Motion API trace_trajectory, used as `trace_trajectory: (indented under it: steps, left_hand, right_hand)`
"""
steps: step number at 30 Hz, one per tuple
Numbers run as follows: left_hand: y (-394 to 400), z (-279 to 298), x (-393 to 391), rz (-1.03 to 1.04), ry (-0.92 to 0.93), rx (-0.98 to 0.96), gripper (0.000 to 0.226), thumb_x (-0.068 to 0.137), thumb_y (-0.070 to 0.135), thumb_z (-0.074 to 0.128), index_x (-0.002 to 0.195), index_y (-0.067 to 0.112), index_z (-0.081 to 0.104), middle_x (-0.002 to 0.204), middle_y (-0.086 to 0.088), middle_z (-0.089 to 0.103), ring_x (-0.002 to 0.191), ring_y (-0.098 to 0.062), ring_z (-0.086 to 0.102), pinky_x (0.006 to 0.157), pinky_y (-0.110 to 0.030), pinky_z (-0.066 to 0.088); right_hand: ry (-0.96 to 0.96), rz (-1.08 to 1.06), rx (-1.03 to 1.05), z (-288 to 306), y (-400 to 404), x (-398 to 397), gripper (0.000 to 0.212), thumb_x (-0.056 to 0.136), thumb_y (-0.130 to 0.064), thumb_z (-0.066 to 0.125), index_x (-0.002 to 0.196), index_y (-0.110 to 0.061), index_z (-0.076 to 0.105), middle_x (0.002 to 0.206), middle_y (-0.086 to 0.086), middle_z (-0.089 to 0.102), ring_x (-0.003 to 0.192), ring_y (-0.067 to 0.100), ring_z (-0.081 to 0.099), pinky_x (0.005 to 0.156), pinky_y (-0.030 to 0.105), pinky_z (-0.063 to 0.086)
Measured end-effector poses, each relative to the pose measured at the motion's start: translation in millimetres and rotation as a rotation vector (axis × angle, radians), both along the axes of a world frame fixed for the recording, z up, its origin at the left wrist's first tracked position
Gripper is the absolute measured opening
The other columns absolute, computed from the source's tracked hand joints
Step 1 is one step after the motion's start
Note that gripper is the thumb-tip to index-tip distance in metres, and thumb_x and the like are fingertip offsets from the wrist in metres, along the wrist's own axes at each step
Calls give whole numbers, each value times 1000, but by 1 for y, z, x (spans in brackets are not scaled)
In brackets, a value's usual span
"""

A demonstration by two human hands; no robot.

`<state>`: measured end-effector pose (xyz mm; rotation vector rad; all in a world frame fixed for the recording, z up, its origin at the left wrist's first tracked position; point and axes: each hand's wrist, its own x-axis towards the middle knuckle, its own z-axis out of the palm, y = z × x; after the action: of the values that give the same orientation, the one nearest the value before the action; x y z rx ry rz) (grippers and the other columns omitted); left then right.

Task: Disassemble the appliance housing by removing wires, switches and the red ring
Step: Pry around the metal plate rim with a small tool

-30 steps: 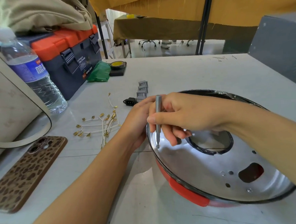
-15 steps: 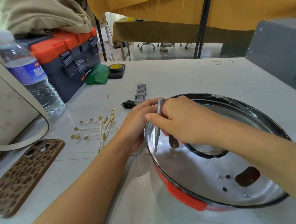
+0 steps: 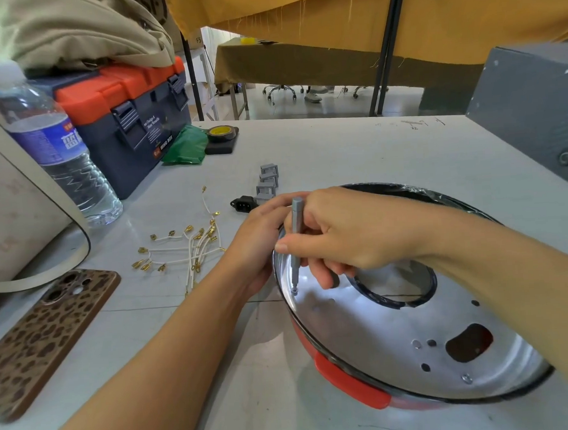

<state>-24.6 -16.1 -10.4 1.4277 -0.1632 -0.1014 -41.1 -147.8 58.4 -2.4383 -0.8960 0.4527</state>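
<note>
Pale grey bench (image 3: 338, 151), housing (image 3: 400, 337) near the front edge. Right hand (image 3: 353, 233) pinches a slim screwdriver (image 3: 296, 244), tip on a rim screw (image 3: 294, 291); left hand (image 3: 261, 239) grips the rim. I'd keep the driver upright and press firmly so it doesn't slip.

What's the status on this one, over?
Right hand grips screwdriver, tip on screw. Left hand steadies housing rim. Nothing in the way.
</note>
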Motion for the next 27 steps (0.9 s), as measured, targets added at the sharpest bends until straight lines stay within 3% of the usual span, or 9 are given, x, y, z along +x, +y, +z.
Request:
trace_trajectory:
  steps: [7, 10, 16, 19, 21, 23, 27]
  left_hand:
    - [1, 1, 0, 20, -13, 65, 28, 89, -4, 39, 83, 13, 61, 57, 6, 66, 51, -6, 63, 44, -15, 46]
    - [0, 1, 1, 23, 21, 19, 27, 89, -3, 40, 84, 12, 62, 57, 4, 65, 51, -9, 61, 45, -16, 45]
    - [0, 0, 3, 32, 45, 1, 27, 91, 3, 42, 109, 4, 63, 71, -3, 69, 63, -14, 65, 52, -21, 51]
    - [-1, 1, 1, 33, 36, 25, 26, 91, 1, 41, 99, 6, 65, 65, 0, 69, 60, -12, 66, 50, -19, 50]
    - [0, 2, 0, 23, 25, 31, 27, 90, -1, 39, 85, 9, 63, 57, 2, 67, 53, -10, 65, 46, -17, 48]
    - [0, 2, -2, 18, 12, 39, 31, 89, -3, 37, 76, 12, 62, 54, 1, 66, 51, -10, 64, 45, -17, 47]
    - [2, 0, 1, 23, 12, 77, 29, 87, -2, 36, 80, 10, 61, 56, -1, 67, 54, -11, 66, 46, -17, 48]
  right_hand:
    - [61, 16, 32, 2, -4, 1, 40, 98, -28, 47, 64, -11, 58, 51, -7, 65, 43, 3, 54, 51, 7, 41]
    - [76, -20, 64, -2, -4, 1, 44, 98, -26, 48, 59, -10, 58, 46, -7, 62, 40, 7, 53, 51, 11, 44]
    - [138, -36, 106, -4, -8, -2, 44, 98, -23, 47, 58, -8, 58, 48, -2, 63, 38, 10, 52, 54, 20, 49]
    - [134, -7, 95, -1, -5, -1, 38, 97, -17, 48, 66, 1, 61, 52, 1, 64, 44, 13, 54, 54, 20, 48]
    - [138, 0, 88, -1, -1, 1, 31, 95, -13, 47, 75, 7, 60, 60, 12, 67, 48, 18, 55, 57, 26, 49]
    - [153, 24, 67, 0, 1, 3, 27, 95, -11, 46, 78, 7, 58, 59, 11, 66, 52, 22, 57, 64, 34, 51]
    - [195, 105, 26, 9, -1, 6, 19, 96, -9, 48, 82, 1, 56, 61, 5, 64, 59, 23, 60, 72, 40, 54]
